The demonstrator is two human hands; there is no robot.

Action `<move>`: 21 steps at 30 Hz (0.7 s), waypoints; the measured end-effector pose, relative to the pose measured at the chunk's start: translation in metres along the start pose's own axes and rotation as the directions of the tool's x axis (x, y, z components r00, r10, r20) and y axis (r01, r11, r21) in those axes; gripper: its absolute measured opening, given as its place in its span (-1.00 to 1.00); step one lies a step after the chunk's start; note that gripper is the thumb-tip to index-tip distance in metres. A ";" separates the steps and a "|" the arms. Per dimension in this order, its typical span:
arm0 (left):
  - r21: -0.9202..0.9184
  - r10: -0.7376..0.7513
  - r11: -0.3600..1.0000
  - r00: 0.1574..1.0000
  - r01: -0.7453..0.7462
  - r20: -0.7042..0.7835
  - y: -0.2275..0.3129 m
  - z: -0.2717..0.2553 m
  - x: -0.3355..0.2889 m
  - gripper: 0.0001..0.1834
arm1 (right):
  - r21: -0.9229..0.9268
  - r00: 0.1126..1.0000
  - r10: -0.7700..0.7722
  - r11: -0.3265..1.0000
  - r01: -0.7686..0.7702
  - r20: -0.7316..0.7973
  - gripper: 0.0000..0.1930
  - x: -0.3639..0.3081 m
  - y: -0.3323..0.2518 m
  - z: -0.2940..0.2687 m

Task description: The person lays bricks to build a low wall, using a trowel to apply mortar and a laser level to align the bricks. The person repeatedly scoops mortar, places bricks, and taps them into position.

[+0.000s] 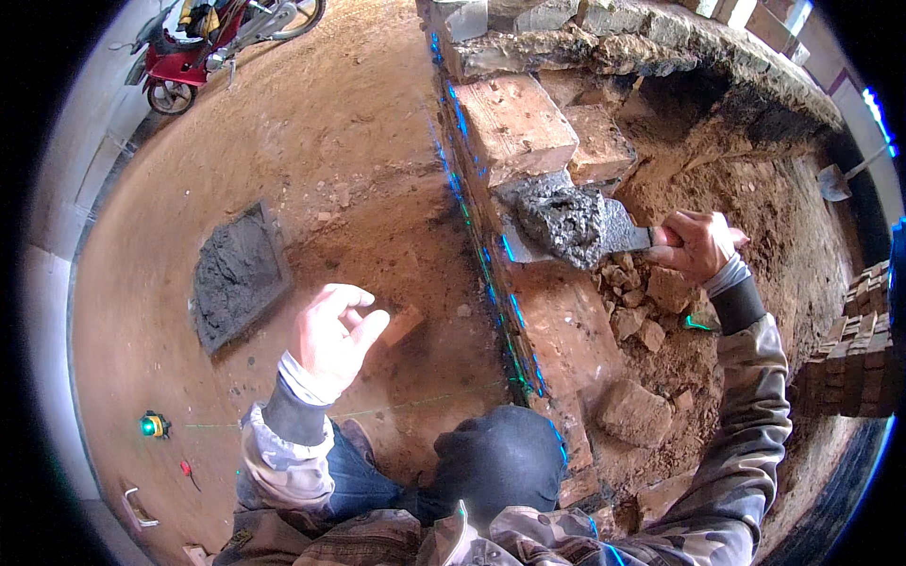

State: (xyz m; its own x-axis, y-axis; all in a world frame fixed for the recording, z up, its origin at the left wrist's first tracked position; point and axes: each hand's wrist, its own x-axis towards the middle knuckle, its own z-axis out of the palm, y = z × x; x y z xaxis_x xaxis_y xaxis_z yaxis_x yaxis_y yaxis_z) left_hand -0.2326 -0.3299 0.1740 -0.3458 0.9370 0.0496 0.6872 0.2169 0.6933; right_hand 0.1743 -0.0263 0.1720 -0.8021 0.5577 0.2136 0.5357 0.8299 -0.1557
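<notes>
My right hand [696,245] is wrapped round the handle of a trowel [625,229], its blade reaching left over the brick wall. A lump of wet grey mortar [564,223] sits on and around the blade, hiding part of it. Just beyond the mortar lies a large reddish brick [515,123] on the wall, with another brick [598,143] to its right. On the near side a bare brick course [566,325] continues toward my knees. My left hand [332,330] hangs over the floor left of the wall, fingers apart and slightly bent, holding nothing.
A tray of grey mortar [241,274] rests on the floor at left. Rubble [637,307] and a loose brick [637,413] lie right of the wall. A green-lit laser device [153,424] stands far left. A red motorcycle [189,58] is at back left; stacked bricks [849,363] are at right.
</notes>
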 end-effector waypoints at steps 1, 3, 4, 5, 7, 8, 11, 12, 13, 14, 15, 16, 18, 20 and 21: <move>-0.008 -0.008 1.000 1.000 0.008 0.014 0.001 0.000 0.000 -0.70 | 0.014 0.999 -0.033 0.999 0.033 -0.022 -0.51 0.005 0.002 -0.004; -0.015 0.007 1.000 1.000 -0.007 0.011 0.000 0.001 -0.002 -0.70 | 0.000 0.999 -0.033 0.999 0.033 0.024 -0.48 0.017 0.002 -0.016; -0.019 0.018 1.000 1.000 -0.018 0.010 0.001 0.000 -0.002 -0.70 | -0.009 0.998 -0.031 0.999 0.031 0.046 -0.47 0.024 0.000 -0.022; -0.026 0.020 0.999 1.000 -0.020 0.008 0.001 0.000 -0.002 -0.70 | -0.009 0.998 0.007 1.000 -0.006 0.063 -0.43 0.033 -0.003 -0.023; -0.044 0.028 0.999 1.000 -0.028 -0.001 0.003 0.000 0.000 -0.71 | -0.014 1.000 -0.027 1.000 0.027 -0.004 -0.44 0.039 0.001 -0.023; -0.048 0.042 0.998 0.999 -0.042 -0.001 0.002 0.000 0.001 -0.70 | -0.019 0.998 -0.043 0.999 0.042 -0.038 -0.44 0.040 0.004 -0.019; -0.069 0.066 0.995 0.998 -0.067 -0.014 -0.005 0.005 -0.001 -0.70 | -0.147 0.991 -0.094 0.986 0.079 -0.095 -0.48 0.033 0.001 -0.010; -0.049 0.080 0.996 0.997 -0.080 -0.009 -0.006 0.005 -0.001 -0.69 | -0.167 0.992 -0.078 0.984 0.062 -0.094 -0.49 0.029 -0.005 -0.012; -0.030 0.095 0.995 0.995 -0.095 -0.003 -0.006 0.006 -0.001 -0.69 | -0.155 0.993 -0.045 0.987 0.028 -0.106 -0.48 0.023 -0.006 -0.012; -0.010 0.110 0.994 0.994 -0.110 0.003 -0.006 0.006 0.000 -0.69 | -0.144 0.993 -0.011 0.990 -0.006 -0.117 -0.46 0.016 -0.006 -0.011; -0.020 0.101 0.995 0.995 -0.101 0.004 -0.005 0.006 0.001 -0.69 | -0.135 0.991 0.020 0.990 -0.038 -0.135 -0.45 0.012 -0.006 -0.012; -0.029 0.093 0.995 0.996 -0.092 0.005 -0.005 0.006 0.000 -0.69 | -0.127 0.987 0.037 0.990 -0.058 -0.158 -0.45 0.006 -0.006 -0.012; -0.036 0.090 0.995 0.996 -0.089 0.008 -0.005 0.008 0.001 -0.69 | -0.116 0.978 0.072 0.989 -0.096 -0.196 -0.46 -0.009 -0.007 -0.013; -0.031 0.099 0.995 0.995 -0.099 0.012 -0.006 0.011 0.002 -0.69 | 0.038 0.957 0.090 0.996 -0.083 -0.276 -0.60 -0.014 -0.005 -0.015; -0.022 0.096 0.995 0.995 -0.096 0.017 -0.004 0.012 0.002 -0.70 | 0.119 0.936 0.118 0.989 -0.083 -0.332 -0.64 -0.012 -0.007 -0.012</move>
State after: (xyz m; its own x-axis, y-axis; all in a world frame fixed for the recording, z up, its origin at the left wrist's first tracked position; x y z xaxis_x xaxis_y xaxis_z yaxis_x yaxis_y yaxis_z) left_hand -0.2287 -0.3253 0.1626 -0.2667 0.9582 0.1037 0.7031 0.1199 0.7009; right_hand 0.1832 -0.0387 0.1819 -0.5997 0.6233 0.5018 0.5649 0.7739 -0.2863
